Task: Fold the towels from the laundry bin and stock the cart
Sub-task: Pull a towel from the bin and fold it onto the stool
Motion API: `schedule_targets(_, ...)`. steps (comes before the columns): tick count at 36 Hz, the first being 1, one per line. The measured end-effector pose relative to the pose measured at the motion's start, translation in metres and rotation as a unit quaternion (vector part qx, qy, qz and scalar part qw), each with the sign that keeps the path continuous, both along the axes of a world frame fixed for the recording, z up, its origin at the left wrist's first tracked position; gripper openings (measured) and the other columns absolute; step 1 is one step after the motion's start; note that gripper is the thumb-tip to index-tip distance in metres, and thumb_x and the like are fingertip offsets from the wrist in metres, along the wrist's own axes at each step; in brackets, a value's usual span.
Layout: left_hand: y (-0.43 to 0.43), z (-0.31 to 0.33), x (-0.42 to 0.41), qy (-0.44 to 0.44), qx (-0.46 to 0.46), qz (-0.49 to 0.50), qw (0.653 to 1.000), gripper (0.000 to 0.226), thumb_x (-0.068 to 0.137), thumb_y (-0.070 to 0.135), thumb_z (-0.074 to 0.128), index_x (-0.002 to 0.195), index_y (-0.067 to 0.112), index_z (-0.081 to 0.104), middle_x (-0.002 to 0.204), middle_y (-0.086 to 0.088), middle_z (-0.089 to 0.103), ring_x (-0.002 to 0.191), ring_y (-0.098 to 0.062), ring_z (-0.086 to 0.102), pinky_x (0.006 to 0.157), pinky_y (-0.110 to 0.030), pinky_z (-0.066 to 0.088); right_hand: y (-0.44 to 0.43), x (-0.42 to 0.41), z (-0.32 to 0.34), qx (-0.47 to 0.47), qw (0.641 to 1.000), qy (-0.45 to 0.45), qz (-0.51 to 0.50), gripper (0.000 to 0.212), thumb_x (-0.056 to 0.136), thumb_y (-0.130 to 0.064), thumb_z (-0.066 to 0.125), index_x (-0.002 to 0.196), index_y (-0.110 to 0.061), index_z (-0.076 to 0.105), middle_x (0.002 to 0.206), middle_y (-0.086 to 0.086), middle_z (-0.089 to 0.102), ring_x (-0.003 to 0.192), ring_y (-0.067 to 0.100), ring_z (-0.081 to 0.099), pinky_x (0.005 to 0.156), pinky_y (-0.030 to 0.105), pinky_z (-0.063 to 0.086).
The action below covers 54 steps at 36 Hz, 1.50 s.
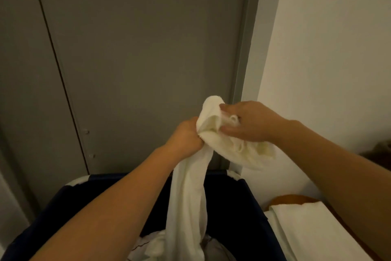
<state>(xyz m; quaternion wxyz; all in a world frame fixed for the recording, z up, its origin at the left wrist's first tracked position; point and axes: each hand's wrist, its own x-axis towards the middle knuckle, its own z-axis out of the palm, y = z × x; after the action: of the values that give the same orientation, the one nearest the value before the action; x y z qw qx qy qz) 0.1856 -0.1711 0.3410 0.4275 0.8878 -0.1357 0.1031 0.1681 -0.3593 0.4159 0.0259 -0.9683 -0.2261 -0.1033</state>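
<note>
Left hand [186, 135] was closed in a fist round a bunched section of the white towel [188, 197]. Right hand [251, 122] pinched the upper edge of the same towel between thumb and curled fingers, just beside the left hand. Both hands were raised in front of a grey door [137, 49].

Position of the work item: the towel hung from the two grips in a twisted rope. Its lower end reached down into the laundry bin [232, 208], where it met the other linen.

Probable faults from this state:
- Snagging. The lower end appeared to be tangled with the bin contents, so a fast lift could drag a second item over the rim.
- Uneven fold. Neither hand plainly held a true corner. Spreading from a mid-edge grip would probably give a skewed fold.
- Loss of hold. The right-hand pinch covered little cloth, and the hanging weight could pull it free.

Containers:
- Laundry bin, dark blue fabric: held crumpled white linen [154, 243] at the bottom, quantity not determinable.
- Right of the bin: flat folded white cloth [313, 231] lay on a surface. Whether this was the cart could not be told.
</note>
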Motion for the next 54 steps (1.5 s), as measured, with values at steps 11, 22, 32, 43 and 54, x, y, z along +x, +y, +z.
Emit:
schedule_targets(11,-0.029,0.003,-0.001,0.029,0.003,-0.037,0.999,0.006,0.093,0.031,0.059,0.088,0.029,0.058,0.082,0.007,0.063,0.076,-0.006,0.061,0.063,-0.017,0.048,0.006,0.008,-0.031,-0.117,0.991,-0.052,-0.026,0.095,0.058,-0.082,0.063,0.132,-0.027,0.040,0.111,-0.002,0.058,0.092,0.017,0.059,0.086,0.033,0.051)
schedule_targets(22,-0.029,-0.032,0.006,0.002,-0.163,0.012,0.986,0.062,0.077,0.029,0.078,0.129,0.027,0.044,0.109,0.019,0.055,0.100,0.000,0.057,0.071,-0.012,0.045,-0.001,0.020,0.007,-0.028,0.991,-0.127,0.013,0.036,0.093,-0.043,0.050,0.124,-0.025,0.048,0.104,0.000,0.062,0.083,0.017,0.053,0.078,0.027,0.043)
schedule_targets(32,-0.058,-0.122,0.006,0.117,-0.237,0.044,0.964,0.095,0.070,0.034,0.084,0.143,0.033,0.024,0.127,0.010,0.047,0.119,-0.014,0.049,0.102,-0.038,0.044,-0.007,0.018,0.088,0.241,0.951,-0.190,-0.043,0.022,0.088,-0.038,0.057,0.106,-0.025,0.058,0.092,-0.003,0.063,0.079,0.018,0.060,0.073,0.031,0.048)
schedule_targets(43,-0.093,-0.123,0.031,0.088,-0.151,0.181,0.968,0.139,0.052,0.055,0.087,0.153,0.020,-0.002,0.155,-0.005,0.022,0.141,-0.027,0.027,0.115,-0.054,0.019,-0.027,0.009,0.133,0.324,0.902,-0.277,-0.072,0.014,0.089,-0.037,0.057,0.097,-0.026,0.052,0.082,-0.011,0.053,0.066,-0.001,0.046,0.057,0.013,0.031)
schedule_targets(54,-0.068,-0.085,0.051,0.114,-0.155,0.091,0.977,0.014,0.093,0.025,0.063,0.086,0.012,0.061,0.091,-0.005,0.062,0.100,-0.028,0.062,0.085,-0.033,0.048,-0.093,0.001,0.140,0.282,0.895,-0.304,-0.162,0.025,0.079,-0.039,0.054,0.092,-0.018,0.058,0.087,0.003,0.064,0.081,0.025,0.059,0.071,0.035,0.047)
